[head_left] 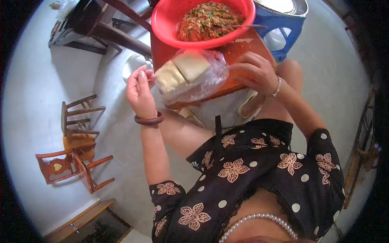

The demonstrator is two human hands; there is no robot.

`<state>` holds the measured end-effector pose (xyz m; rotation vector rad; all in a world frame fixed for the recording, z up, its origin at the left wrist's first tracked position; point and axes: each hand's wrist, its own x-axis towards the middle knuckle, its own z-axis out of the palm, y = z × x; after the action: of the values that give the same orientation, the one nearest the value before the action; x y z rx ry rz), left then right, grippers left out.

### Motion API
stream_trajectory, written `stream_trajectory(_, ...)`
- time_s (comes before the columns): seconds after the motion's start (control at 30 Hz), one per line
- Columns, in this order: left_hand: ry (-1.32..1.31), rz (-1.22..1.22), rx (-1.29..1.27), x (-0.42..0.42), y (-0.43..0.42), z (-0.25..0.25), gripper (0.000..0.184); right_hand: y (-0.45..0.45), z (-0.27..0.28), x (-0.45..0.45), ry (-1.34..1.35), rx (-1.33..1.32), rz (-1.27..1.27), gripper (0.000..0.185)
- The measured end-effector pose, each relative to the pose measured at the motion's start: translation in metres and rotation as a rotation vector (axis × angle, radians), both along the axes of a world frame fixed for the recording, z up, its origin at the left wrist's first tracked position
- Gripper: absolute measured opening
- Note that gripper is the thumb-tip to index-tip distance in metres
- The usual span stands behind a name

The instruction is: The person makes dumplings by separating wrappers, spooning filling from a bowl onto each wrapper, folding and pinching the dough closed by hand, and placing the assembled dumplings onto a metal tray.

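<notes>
A clear plastic bag holds two pale stacks of square dough wrappers lying side by side, at the near edge of the reddish-brown table. My left hand is raised beside the bag's left end, thumb and fingers drawn together; whatever they may pinch is too small to make out. To the right of the bag, my right hand hovers over the table with its fingers stretched out and slightly bent, holding nothing visible. Behind the bag sits a red basin of chopped reddish filling with green bits.
A utensil handle juts over the basin's right rim. A blue plastic stool carries a metal pot at the back right. Wooden chairs stand to the left on the grey floor, with a dark wooden chair close to the table.
</notes>
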<state>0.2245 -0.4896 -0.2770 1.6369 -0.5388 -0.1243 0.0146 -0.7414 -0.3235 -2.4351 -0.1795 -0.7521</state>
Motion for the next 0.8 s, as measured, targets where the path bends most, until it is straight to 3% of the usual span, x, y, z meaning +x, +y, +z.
stream_trajectory(0.1,-0.030,-0.018,-0.001,-0.032,-0.006,0.001,0.023,0.002,0.014,0.037,-0.107,-0.097,0.084,0.035)
stream_trajectory(0.27,-0.104,0.019,0.090,-0.034,0.062,-0.001,0.022,0.023,-0.015,0.113,-0.099,-0.150,0.181,0.041)
stream_trajectory(0.4,-0.088,0.168,0.101,-0.034,0.104,-0.006,0.023,0.025,-0.029,0.135,-0.132,-0.304,0.213,0.031)
stream_trajectory(0.53,-0.052,0.227,0.083,-0.018,0.105,-0.023,0.024,0.028,-0.041,0.161,-0.148,-0.252,0.227,0.018)
stream_trajectory(0.8,0.025,0.080,0.063,-0.013,0.075,-0.035,0.023,0.057,-0.028,0.163,-0.127,-0.179,0.178,0.013)
